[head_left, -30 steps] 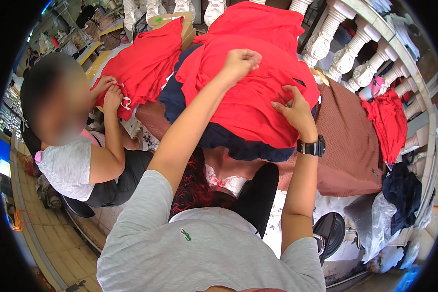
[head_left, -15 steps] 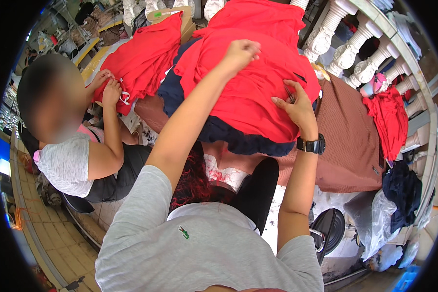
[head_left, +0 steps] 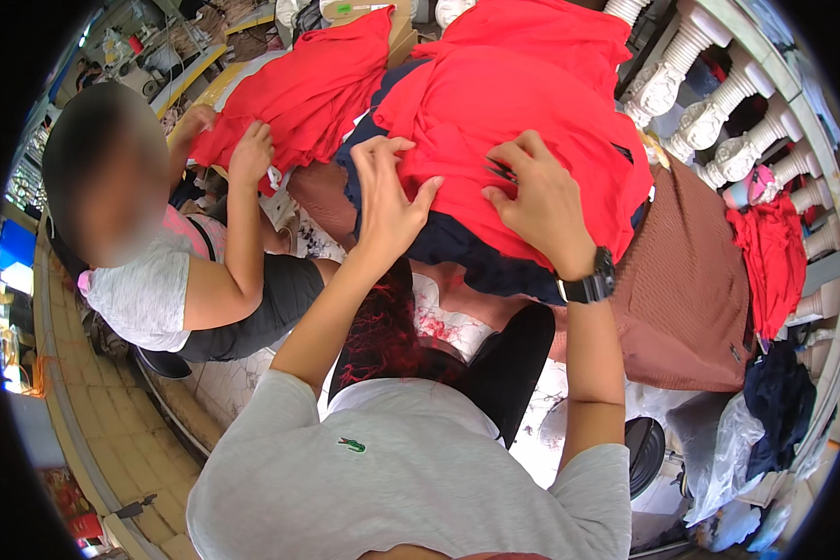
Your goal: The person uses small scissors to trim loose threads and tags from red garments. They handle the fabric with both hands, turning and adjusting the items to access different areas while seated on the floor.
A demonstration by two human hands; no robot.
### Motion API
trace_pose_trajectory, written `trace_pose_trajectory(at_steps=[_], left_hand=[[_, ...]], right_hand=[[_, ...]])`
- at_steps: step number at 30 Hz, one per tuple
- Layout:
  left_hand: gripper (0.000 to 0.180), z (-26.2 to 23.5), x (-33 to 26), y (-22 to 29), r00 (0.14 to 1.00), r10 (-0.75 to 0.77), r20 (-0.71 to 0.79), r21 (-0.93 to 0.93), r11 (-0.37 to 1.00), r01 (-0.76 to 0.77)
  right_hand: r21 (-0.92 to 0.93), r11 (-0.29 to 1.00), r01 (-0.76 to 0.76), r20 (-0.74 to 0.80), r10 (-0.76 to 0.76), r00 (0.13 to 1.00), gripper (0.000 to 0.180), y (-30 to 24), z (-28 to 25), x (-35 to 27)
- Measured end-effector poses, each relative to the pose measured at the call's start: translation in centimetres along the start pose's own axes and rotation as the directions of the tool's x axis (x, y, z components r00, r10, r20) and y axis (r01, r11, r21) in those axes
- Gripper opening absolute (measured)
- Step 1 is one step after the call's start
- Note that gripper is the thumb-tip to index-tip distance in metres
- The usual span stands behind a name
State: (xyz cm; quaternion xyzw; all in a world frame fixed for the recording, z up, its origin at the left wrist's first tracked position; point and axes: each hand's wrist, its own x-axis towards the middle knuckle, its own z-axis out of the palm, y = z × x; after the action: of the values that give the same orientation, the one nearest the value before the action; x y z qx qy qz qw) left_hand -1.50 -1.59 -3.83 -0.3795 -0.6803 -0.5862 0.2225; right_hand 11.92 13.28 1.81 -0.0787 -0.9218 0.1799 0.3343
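Red cloth point(head_left: 523, 121) fills the middle of my view, a big garment heaped over a navy layer point(head_left: 457, 247), and both of my hands sit on its near edge. My right hand point(head_left: 541, 201) is the nearer one: its fingers curl down into the fabric and pinch a fold, with something thin and dark by the fingertips that I cannot make out. My left hand point(head_left: 387, 201) lies at about 9 o'clock from it, close beside, palm spread and fingers fanned loose; it touches the cloth's edge but clamps nothing that I can see. From the right hand's pinch, the bulk of the red piece runs away toward 12 o'clock, and I judge its long axis to go from 7 to 1 o'clock, the far end pointing up toward the white balusters point(head_left: 709, 84). At 3 o'clock a brown cloth point(head_left: 691, 271) hangs just beside it, touching its right edge. Off at 10 o'clock a seated person's hand point(head_left: 250, 154) holds a second red piece point(head_left: 308, 89), apart from mine. A watch point(head_left: 590, 280) sits on my right wrist.
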Motion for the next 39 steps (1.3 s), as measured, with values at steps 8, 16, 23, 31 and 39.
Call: trace_pose_trajectory(at_steps=[8, 16, 23, 31, 39], left_hand=[[0.044, -2.2, 3.8, 0.6, 0.961, 0.263, 0.084, 0.183, 0.944, -0.274], [0.019, -5.8, 0.0, 3.2, 0.738, 0.162, 0.655, -0.009, 0.978, -0.207], [0.013, 3.5, 6.2, 0.2, 0.955, 0.241, 0.172, 0.009, 0.969, -0.246], [0.008, 5.9, 7.4, -3.0, 0.814, -0.047, 0.579, -0.335, 0.897, 0.29], [0.01, 6.0, 7.1, -1.7, 0.777, 0.081, 0.624, -0.156, 0.988, 0.023]], right_hand=[[-0.19, 0.98, 0.061, -0.59, -0.164, 0.791, 0.012, 0.1, -7.1, 3.1], [-0.007, 0.966, -0.26, -0.067, 0.259, 0.964, 0.022, 5.3, -8.5, -3.9], [0.181, 0.971, -0.156, -0.21, 0.193, 0.959, 0.021, 1.8, -3.7, 0.3], [0.363, 0.901, -0.238, 0.027, 0.246, 0.969, 0.034, 4.5, 0.2, -1.1], [0.425, 0.878, -0.222, 0.084, 0.206, 0.975, 0.034, 5.1, -2.6, 2.8]])
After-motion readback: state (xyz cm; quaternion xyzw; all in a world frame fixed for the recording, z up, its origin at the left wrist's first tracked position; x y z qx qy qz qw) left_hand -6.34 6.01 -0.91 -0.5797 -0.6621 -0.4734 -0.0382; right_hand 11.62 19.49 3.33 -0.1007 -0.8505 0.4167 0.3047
